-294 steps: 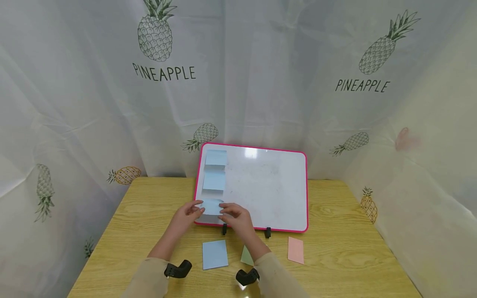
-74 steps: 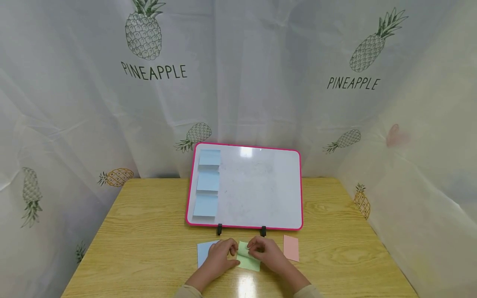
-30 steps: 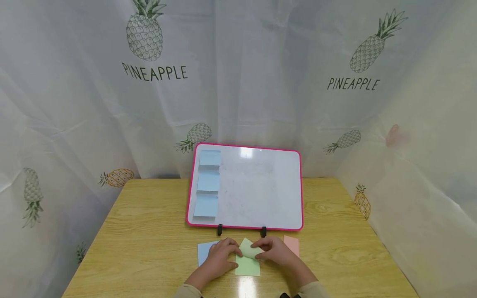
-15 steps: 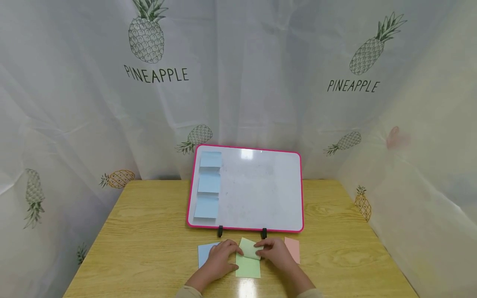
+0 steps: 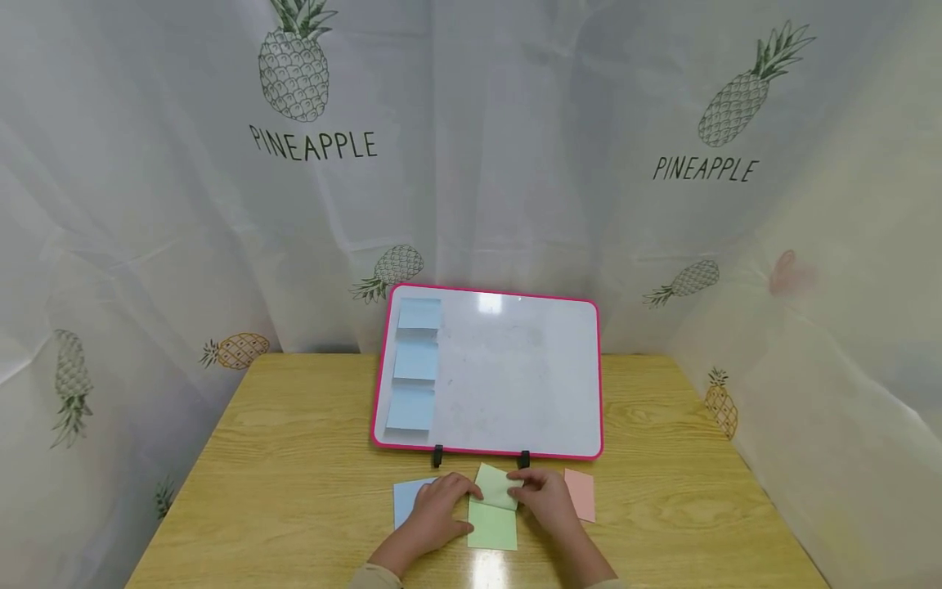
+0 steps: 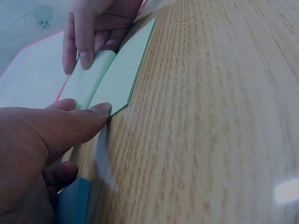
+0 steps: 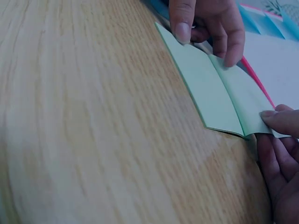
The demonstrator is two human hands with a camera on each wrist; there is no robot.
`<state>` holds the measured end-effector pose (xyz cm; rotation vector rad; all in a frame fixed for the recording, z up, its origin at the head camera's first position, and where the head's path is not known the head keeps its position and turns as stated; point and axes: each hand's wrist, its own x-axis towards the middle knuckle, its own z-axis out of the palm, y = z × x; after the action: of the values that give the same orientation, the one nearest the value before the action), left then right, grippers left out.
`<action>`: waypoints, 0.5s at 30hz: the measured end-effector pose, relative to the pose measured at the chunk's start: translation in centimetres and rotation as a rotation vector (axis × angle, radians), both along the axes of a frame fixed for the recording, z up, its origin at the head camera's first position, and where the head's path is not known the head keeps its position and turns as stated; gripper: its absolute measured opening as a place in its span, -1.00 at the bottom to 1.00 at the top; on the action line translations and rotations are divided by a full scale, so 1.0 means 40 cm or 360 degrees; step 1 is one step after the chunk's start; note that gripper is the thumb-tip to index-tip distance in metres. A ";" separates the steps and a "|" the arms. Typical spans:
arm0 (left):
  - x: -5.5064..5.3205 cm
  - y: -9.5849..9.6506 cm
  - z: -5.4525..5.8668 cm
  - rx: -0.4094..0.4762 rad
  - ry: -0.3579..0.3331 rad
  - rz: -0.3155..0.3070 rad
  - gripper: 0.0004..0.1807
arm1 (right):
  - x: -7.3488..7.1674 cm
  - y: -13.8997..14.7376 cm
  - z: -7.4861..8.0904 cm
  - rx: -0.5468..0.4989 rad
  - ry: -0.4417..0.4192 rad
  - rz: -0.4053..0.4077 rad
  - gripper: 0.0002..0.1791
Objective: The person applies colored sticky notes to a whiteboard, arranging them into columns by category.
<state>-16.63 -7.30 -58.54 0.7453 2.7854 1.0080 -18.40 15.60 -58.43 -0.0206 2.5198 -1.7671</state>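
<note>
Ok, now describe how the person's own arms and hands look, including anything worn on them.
The left hand and right hand are bare, with no gloves and no rings that I can make out. The forearms are bare down to plain beige cuffs, the left sleeve and the right sleeve, both cut off by the picture's bottom edge. No cables show.

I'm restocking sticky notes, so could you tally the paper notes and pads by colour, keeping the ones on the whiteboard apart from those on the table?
Blue notes on the whiteboard: 3
Blue pad on the table: 1
Green pad, its lifted top sheet included: 1
Pink pad or note, partly hidden: 1
Total: 6
</note>
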 end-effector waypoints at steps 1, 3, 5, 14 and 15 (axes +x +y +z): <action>-0.001 0.000 -0.001 0.0003 -0.0001 0.0000 -0.55 | 0.001 -0.002 -0.002 -0.0018 -0.0006 -0.0026 -0.78; -0.003 0.001 -0.003 0.0005 -0.0003 0.0002 -0.54 | 0.002 -0.004 -0.007 -0.0051 -0.0014 -0.0071 -0.78; -0.004 0.002 -0.006 0.0001 -0.0004 0.0007 -0.54 | 0.002 -0.005 -0.010 -0.0085 -0.0019 -0.0110 -0.77; -0.004 0.002 0.000 0.0004 0.0001 0.0023 -0.57 | 0.001 -0.012 -0.022 -0.0189 -0.0030 -0.0245 -0.77; -0.003 0.003 0.001 0.0007 0.0006 0.0024 -0.57 | 0.001 -0.013 -0.022 -0.0195 -0.0032 -0.0260 -0.77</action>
<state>-16.76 -7.20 -58.51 0.7289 2.7971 1.0162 -18.35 15.08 -59.30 0.2014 2.4591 -1.9675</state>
